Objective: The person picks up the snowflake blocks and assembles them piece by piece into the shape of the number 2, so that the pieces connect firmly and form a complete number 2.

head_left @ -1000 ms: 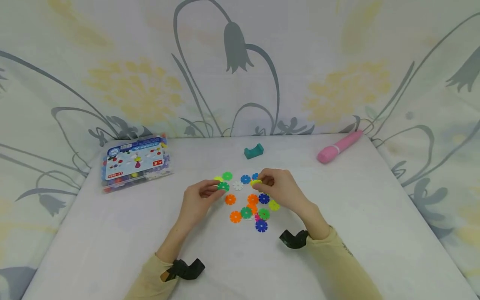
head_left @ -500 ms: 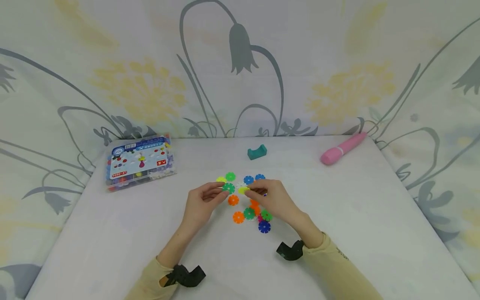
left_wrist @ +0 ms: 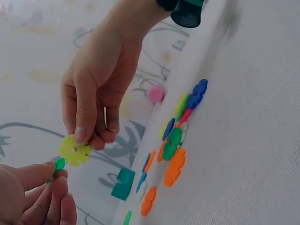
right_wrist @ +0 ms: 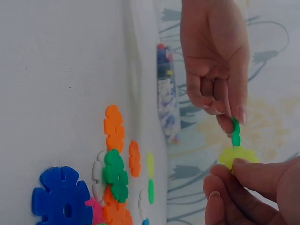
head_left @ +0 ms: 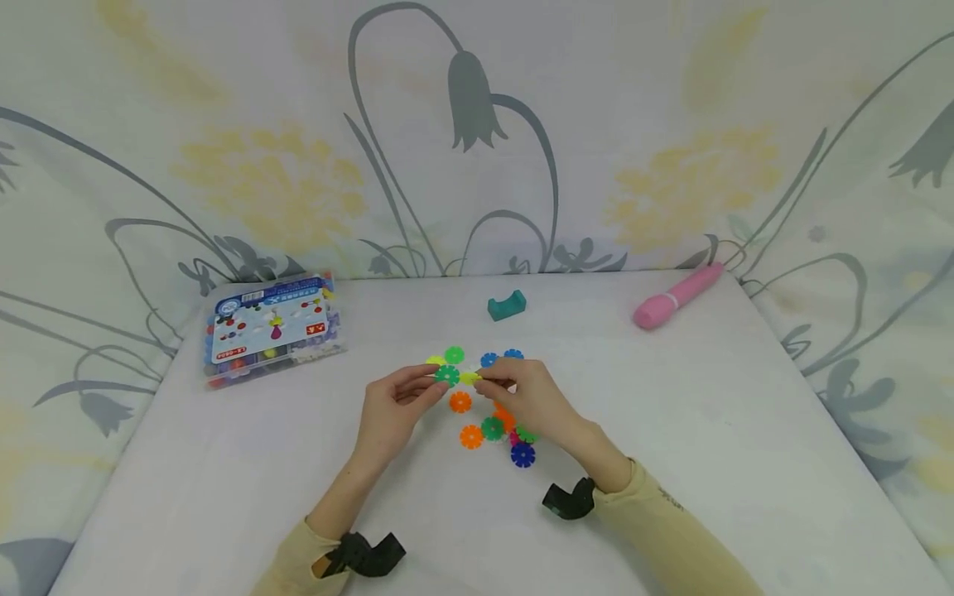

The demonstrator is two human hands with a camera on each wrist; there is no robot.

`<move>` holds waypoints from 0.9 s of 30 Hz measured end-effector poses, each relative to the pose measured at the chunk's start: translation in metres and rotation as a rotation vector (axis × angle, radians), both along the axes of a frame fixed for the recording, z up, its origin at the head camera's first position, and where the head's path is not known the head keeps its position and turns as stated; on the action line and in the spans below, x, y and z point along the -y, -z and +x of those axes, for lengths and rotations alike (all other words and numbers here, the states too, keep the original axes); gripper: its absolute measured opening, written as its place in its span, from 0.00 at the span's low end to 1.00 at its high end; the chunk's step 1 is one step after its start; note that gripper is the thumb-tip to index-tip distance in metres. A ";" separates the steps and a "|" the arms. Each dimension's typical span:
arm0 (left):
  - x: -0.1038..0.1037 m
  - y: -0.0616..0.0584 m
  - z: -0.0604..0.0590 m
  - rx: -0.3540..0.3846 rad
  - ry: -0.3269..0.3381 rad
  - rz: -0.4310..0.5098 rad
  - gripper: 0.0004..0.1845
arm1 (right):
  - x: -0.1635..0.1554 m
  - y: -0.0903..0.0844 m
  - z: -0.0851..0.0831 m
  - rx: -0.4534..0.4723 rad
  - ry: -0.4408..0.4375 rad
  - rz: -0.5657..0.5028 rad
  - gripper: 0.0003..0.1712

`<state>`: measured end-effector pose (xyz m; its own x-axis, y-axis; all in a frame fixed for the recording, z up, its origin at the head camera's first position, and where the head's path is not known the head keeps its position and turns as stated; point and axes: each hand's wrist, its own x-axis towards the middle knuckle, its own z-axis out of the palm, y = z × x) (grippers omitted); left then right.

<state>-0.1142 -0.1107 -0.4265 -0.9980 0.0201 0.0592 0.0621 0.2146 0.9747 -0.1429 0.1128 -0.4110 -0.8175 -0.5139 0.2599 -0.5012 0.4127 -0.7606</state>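
Observation:
My left hand [head_left: 436, 379] pinches a green snowflake disc [head_left: 447, 375] just above the white table [head_left: 224, 463]. Opposite it, my right hand [head_left: 484, 381] pinches a yellow disc [head_left: 469, 378], whose edge meets the green disc. The left wrist view shows the yellow disc [left_wrist: 75, 151] flat-on beside the green disc [left_wrist: 59, 164]. From the right wrist the green disc [right_wrist: 235, 131] stands edge-on over the yellow disc [right_wrist: 236, 154]. Several loose discs [head_left: 492, 428] in orange, green, blue and white lie under and around my hands.
A clear plastic box of pieces [head_left: 272, 331] lies at the back left. A small teal block [head_left: 507, 305] sits behind the discs, and a pink pen-like object [head_left: 676, 295] lies at the back right corner. Flowered cloth surrounds the table.
My right hand has carried the yellow disc leftward until it meets the green disc. The left hand has barely moved.

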 end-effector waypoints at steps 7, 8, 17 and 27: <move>0.001 0.000 0.000 0.008 0.008 0.009 0.16 | 0.000 0.006 -0.001 0.051 0.020 -0.024 0.09; 0.001 0.000 0.000 0.008 0.007 0.009 0.16 | 0.000 0.006 -0.002 0.060 0.021 -0.025 0.09; 0.001 0.001 -0.001 0.021 0.009 0.004 0.16 | 0.001 0.007 -0.001 0.100 0.034 -0.052 0.09; -0.003 0.002 0.002 0.040 0.017 0.030 0.16 | 0.003 0.013 -0.001 0.003 0.004 -0.060 0.08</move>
<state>-0.1126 -0.1073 -0.4282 -0.9991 0.0362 0.0200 0.0263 0.1847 0.9825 -0.1436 0.1102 -0.4245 -0.8202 -0.4943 0.2879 -0.4976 0.3683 -0.7853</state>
